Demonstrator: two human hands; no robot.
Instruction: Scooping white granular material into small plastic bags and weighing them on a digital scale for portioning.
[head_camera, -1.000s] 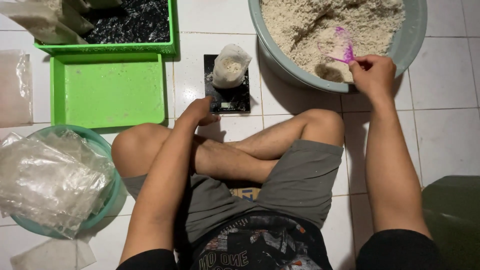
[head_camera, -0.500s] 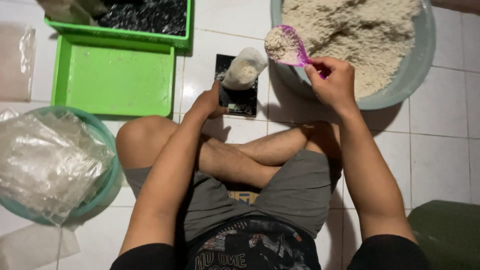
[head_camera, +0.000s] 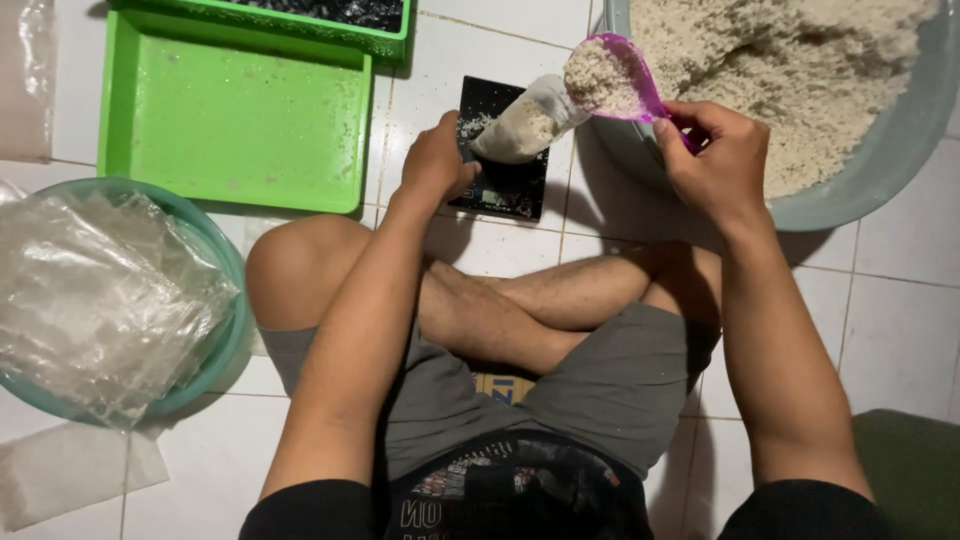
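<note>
A small clear plastic bag (head_camera: 522, 128), partly filled with pale crumbly meal, sits tilted on a black digital scale (head_camera: 500, 180) that lies on the white tiled floor (head_camera: 880, 330), between the green tray and the big basin. The left hand (head_camera: 435, 160) grips the bag at its lower left side, fingers curled around the plastic. The right hand (head_camera: 718, 160) pinches the handle of a pink translucent scoop (head_camera: 612, 78), which is loaded with the same meal and held right at the bag's open mouth, its front edge touching or just over the rim. Behind the scoop stands a large grey-green basin (head_camera: 860, 180) heaped with the meal, reaching out past the upper right edge of the view. Left of the scale lies a shallow green tray (head_camera: 230, 120), and beyond it a second green tray (head_camera: 380, 40) lined with something black. At the left, a teal bowl (head_camera: 232, 330) holds a pile of crumpled clear bags (head_camera: 100, 290). The person sits cross-legged on the floor in grey shorts (head_camera: 610, 390), knees just below the scale.
</note>
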